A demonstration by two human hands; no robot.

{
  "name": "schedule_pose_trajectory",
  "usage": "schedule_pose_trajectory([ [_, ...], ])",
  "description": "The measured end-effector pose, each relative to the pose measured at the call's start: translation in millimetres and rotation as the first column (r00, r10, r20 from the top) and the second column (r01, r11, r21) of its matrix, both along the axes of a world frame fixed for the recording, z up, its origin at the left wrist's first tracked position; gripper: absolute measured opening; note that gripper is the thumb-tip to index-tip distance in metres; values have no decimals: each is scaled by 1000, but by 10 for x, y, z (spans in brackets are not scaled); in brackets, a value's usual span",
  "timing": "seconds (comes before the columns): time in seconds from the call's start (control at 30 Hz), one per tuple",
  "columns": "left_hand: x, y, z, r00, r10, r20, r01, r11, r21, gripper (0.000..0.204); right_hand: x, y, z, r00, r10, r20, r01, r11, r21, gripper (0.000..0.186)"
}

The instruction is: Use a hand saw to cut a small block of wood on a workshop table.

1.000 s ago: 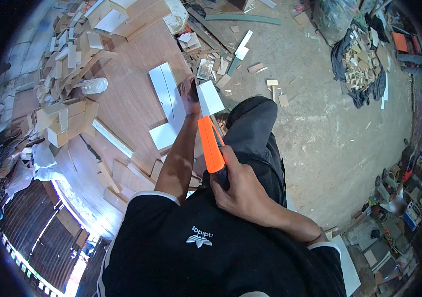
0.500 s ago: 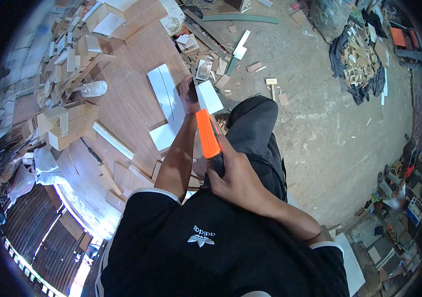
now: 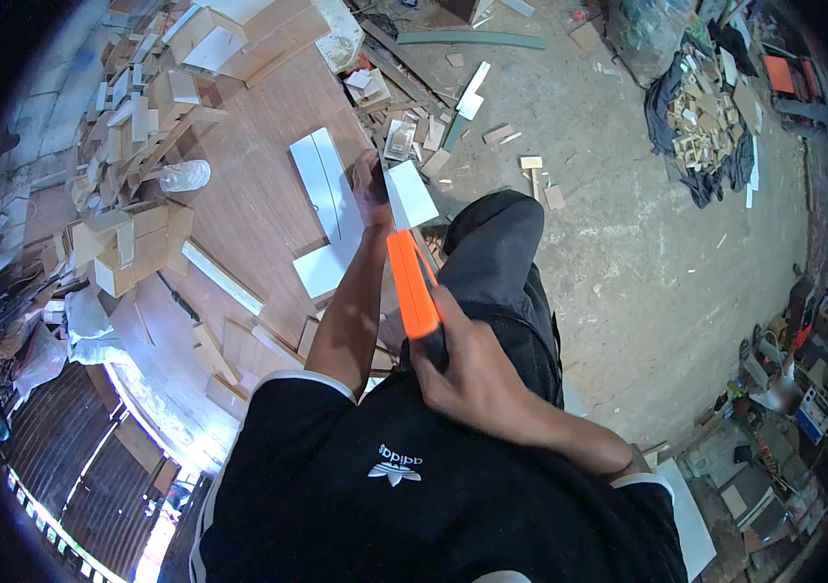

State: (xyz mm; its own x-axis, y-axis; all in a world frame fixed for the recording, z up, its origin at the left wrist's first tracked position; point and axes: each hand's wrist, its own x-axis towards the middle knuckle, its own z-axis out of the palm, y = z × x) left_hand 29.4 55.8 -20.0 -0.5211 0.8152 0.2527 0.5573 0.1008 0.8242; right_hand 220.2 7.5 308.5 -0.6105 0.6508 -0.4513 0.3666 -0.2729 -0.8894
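Note:
My right hand (image 3: pixel 477 364) is wrapped round the dark grip of a handsaw with an orange handle (image 3: pixel 413 287). The saw's blade (image 3: pixel 398 216) runs away from me along a white board (image 3: pixel 414 196) at the edge of the wooden work surface. My left hand (image 3: pixel 369 189) is closed on the board just left of the blade; its fingers lie in shadow and show only in part. Beside it on the left rests a white panel (image 3: pixel 315 167) with a dark line along it. A nearer white piece (image 3: pixel 321 269) lies by my left forearm.
Box-like wooden assemblies (image 3: pixel 132 248) and a clear plastic cup (image 3: pixel 185 175) stand at the left. Offcuts (image 3: pixel 428 131) and a mallet (image 3: pixel 530 167) lie beyond my bent knee (image 3: pixel 501 219). A dark sack of wood scraps (image 3: pixel 710 126) sits far right.
My right hand has drawn the handsaw back toward my body, and more of its blade shows. My left hand stays in nearly the same place on the board.

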Motion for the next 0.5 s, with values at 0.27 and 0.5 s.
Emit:
schedule_pose_trajectory([
  [0.27,69,11,43,997,54,58,-52,998,-41,32,-126,118,-236,995,26,94,-23,999,-33,44],
  [0.5,-80,-32,-105,1000,24,11,-23,996,-86,34,-14,-70,-201,999,-35,2,35,993,113,46],
])
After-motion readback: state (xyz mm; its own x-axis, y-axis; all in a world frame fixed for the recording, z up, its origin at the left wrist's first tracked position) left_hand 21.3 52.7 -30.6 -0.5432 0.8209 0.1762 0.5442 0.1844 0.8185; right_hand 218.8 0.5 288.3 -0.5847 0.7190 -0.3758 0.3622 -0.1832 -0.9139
